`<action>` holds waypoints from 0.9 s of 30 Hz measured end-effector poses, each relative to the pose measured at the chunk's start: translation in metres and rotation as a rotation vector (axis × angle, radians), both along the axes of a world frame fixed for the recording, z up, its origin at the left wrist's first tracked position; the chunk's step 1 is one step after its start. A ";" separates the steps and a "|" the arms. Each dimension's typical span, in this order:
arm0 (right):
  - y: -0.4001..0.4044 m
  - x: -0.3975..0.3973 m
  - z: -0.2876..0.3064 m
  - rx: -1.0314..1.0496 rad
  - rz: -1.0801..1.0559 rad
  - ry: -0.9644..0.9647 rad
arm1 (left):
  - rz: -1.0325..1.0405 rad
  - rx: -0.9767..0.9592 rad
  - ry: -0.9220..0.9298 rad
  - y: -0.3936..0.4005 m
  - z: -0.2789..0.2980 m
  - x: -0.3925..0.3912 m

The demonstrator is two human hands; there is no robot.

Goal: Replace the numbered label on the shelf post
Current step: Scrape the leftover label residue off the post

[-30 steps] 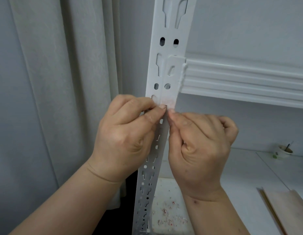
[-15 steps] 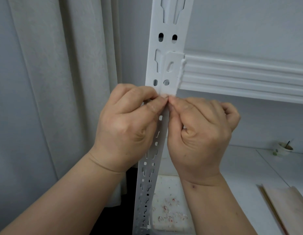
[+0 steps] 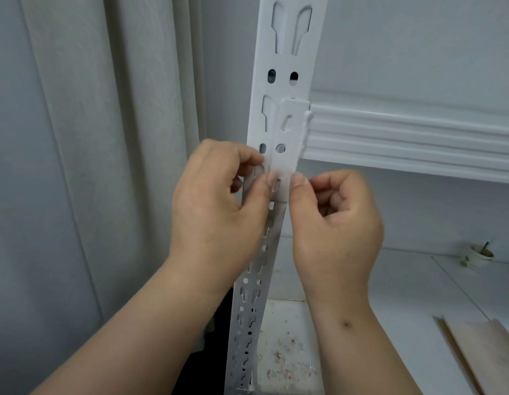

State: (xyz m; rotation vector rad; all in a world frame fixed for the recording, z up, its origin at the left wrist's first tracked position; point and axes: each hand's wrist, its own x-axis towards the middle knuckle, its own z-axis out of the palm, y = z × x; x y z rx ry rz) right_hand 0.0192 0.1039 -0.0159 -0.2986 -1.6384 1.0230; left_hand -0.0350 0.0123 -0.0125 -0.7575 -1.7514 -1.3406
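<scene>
Both hands up at a white slotted shelf post, one on either side of it. Left hand curled against the post's left edge, thumb tip pressed on the front face just beside a slot, index finger hooked higher up near an oval hole; pinching the post's edge or only bearing on it, cannot tell. Right hand loosely fisted to the right of the post, thumb tip touching the post's right edge level with the left thumb, remaining fingers folded into the palm; nothing plainly seen in its grip. Between the two thumb tips, a pale, faintly pinkish patch on the post face, blurred, with no number legible; label or leftover residue, cannot tell. Just above the patch, a bracket hooked onto the post, joining a ribbed white shelf beam running off to the right. Below the hands, the post continuing down past rows of keyhole slots to a white lower shelf. On that shelf near the post's foot, scattered small red and white scraps. Farther right on the shelf, a small cup with a thin stick standing in it, and at the bottom right corner a pale wooden board. Left of the post, a grey-beige curtain hanging in folds.
</scene>
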 end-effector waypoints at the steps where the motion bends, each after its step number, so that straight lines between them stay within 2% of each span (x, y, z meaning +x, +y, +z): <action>1: -0.001 -0.002 0.003 -0.082 0.043 -0.026 | -0.032 0.044 -0.093 0.004 0.003 0.003; 3: -0.002 -0.004 0.007 -0.163 0.076 -0.068 | -0.066 0.112 -0.231 0.011 0.005 0.008; 7: -0.006 -0.008 0.007 -0.219 0.120 -0.080 | -0.065 0.161 -0.347 0.014 0.007 0.013; 21: -0.007 -0.004 0.004 -0.159 0.167 -0.082 | -0.183 0.284 -0.519 0.013 0.004 0.020; 27: -0.007 -0.007 0.010 -0.135 0.147 -0.071 | -0.201 0.290 -0.504 0.013 0.010 0.018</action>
